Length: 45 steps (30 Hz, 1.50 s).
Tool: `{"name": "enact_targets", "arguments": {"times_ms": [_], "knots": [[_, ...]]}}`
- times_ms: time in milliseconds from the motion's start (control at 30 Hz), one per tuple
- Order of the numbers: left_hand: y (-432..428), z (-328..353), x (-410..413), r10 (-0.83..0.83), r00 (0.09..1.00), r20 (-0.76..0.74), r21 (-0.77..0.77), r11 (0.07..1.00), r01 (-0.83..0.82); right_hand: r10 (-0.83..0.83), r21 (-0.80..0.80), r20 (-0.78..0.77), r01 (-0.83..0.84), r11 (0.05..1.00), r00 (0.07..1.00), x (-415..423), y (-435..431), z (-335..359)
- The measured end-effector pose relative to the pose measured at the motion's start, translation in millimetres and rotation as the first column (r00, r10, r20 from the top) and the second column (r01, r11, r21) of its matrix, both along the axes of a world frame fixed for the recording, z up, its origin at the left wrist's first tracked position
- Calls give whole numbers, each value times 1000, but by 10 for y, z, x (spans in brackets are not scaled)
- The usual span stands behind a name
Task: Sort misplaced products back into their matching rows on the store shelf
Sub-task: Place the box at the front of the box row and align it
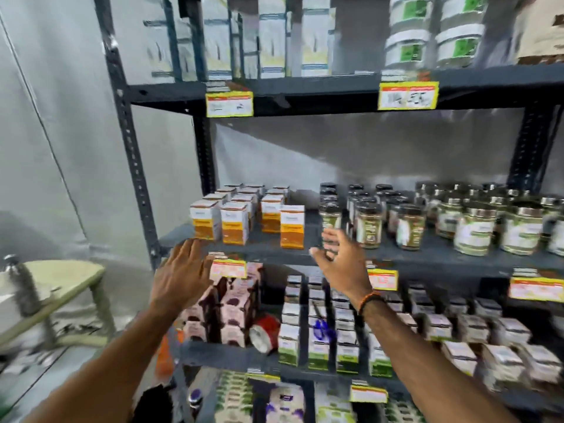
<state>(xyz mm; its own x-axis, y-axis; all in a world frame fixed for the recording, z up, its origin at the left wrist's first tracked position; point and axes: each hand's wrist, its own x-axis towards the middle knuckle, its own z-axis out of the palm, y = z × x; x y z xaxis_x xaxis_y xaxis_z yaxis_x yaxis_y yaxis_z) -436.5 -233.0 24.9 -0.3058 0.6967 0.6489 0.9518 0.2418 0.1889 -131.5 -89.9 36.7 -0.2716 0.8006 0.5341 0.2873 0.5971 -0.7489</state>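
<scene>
Both hands up at the middle shelf (274, 248), both empty. Our left hand (183, 270) is flat, fingers spread, in front of the shelf's front edge near the left post. Our right hand (335, 254) is open, fingers loosely curled apart, just in front of the leftmost jar row (331, 221).

Likely target, our guess: the lone orange-and-white carton (292, 226), standing forward of its orange box rows (235, 215), in the gap between those rows and the jars. It sits just left of and slightly above our right hand, not touching. Left hand is well to its left.

Handling guess: light cardboard carton, stiff enough but the faces will dent if squeezed. Take it across the two side faces, thumb one side, fingers the other, mid-height. It stands upright with clear space on both sides, so access is easy.

Jars next door look like glass or hard plastic with dark lids; heavier, tippable. Keep knuckles off them on the reach.

Also off-pattern on the shelf below: a red-and-white roll (265, 331) lying on its side beside the pink boxes (235, 309), and something blue (323, 329) lying on the white-and-green boxes (317, 346). Too blurred to identify.
</scene>
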Motion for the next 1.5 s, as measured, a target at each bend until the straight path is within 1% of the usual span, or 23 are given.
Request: {"name": "enact_targets", "arguments": {"times_ms": [67,167,233,333,500,567,667,767,1000,1500], "knots": [[8,43,-419,0,999,40,-15,1000,1,-92,-6,1,92,996,996,-344,-32,-49],[114,52,-849,-66,997,43,-76,995,69,-245,3,23,245,970,969,-657,-32,-78],[205,18,-1053,-112,993,48,-126,985,118,-302,-6,34,303,953,953,-802,-20,-99],[341,-56,-1213,-167,986,24,-181,969,169,-341,-28,67,343,939,938,-904,19,-123],[549,-189,-1388,-181,982,-55,-203,965,167,-360,-45,122,368,929,925,-1019,91,-1],[583,-208,-1411,-174,983,-66,-196,968,158,-358,-77,144,371,925,923,-1079,152,44],[603,-214,-1451,-171,981,-87,-204,967,151,-357,-76,197,377,923,913,-1144,271,79],[618,-230,-1486,-171,982,-80,-209,966,151,-341,-68,234,365,929,911,-1217,331,122],[638,-264,-1499,-174,982,-68,-205,966,157,-302,-55,249,325,944,920,-1397,403,105],[692,-347,-1552,-183,981,-67,-177,970,169,-293,69,306,286,956,906,-1613,366,-54]]}}
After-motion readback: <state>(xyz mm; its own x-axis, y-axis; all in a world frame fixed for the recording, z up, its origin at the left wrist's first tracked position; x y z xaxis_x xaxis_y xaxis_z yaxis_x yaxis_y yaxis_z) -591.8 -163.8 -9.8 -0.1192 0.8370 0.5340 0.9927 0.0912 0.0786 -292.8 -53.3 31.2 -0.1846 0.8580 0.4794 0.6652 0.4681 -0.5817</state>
